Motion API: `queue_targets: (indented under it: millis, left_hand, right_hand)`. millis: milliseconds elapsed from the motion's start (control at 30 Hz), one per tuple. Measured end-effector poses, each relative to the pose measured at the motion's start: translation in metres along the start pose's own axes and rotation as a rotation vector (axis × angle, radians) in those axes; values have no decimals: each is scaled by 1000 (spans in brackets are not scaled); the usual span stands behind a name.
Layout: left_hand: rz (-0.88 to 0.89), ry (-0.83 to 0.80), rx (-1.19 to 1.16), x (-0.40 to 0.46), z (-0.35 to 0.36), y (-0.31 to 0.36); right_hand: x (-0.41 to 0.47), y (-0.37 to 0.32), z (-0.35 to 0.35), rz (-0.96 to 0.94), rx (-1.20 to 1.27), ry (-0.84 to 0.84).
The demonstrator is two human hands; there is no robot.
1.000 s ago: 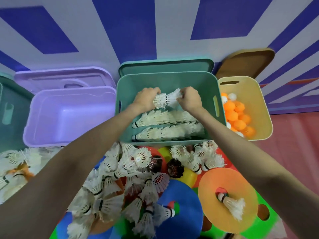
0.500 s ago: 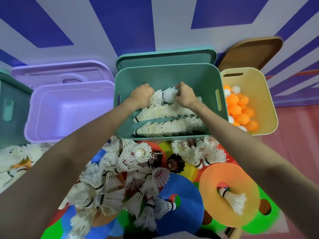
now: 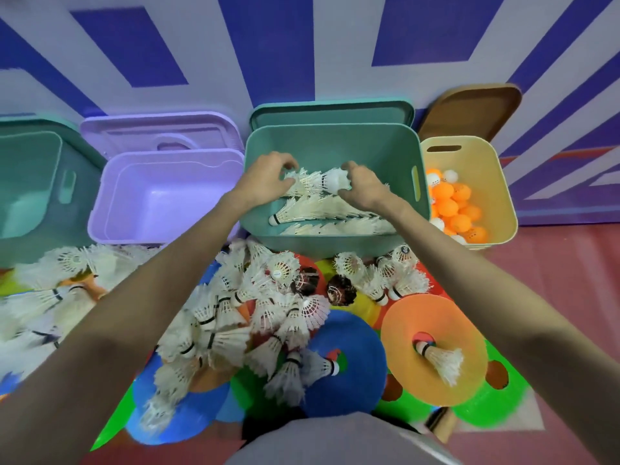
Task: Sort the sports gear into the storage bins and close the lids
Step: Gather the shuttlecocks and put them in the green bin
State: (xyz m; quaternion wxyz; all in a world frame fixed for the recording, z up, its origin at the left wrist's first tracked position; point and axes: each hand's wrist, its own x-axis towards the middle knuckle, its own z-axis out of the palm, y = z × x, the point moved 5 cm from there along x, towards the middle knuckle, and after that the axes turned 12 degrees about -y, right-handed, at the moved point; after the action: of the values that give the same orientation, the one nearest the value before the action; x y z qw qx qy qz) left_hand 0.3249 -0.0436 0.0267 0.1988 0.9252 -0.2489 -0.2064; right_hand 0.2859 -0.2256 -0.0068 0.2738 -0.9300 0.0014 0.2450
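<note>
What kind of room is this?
Probably a sports hall or gym store corner: a red floor, a wall striped blue and white, and storage bins of shuttlecocks and table tennis balls.

Both arms bare, extended forward, converging toward 12 o'clock. Left forearm enters from 8 o'clock, right forearm from 4 o'clock; wrists roughly straight. Left hand (image 3: 268, 177) palm down, fingers curled, gripping feathered material at its fingertips. Right hand (image 3: 360, 184) palm down, knuckles up, fingers and thumb curled around a white rounded piece at its 9 o'clock side. Hands level with each other, near but not touching.
</note>
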Motion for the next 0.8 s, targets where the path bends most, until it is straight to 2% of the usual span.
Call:
queue_targets:
  millis: [167,267,333,500,700,800]
  left_hand:
    - [111,252,-234,-74,11,32]
    - [147,262,-322,-119,37,56]
    - [159,212,-345,-143,63,66]
    - [100,46,-331,-186,133,76]
    - [76,-42,-318,-227,188,82]
    - [46,-65,-307,-238,201,85]
  right_hand:
    - [-97,-20,-1,-293,99,284]
    - [-162,-11,11,-403,156,420]
    - [-197,5,25,-402,188,470]
    - [-252,66,81,-168,221,440]
    - [-297,141,153,333,218,409]
    - [-306,151,179,397,241,365]
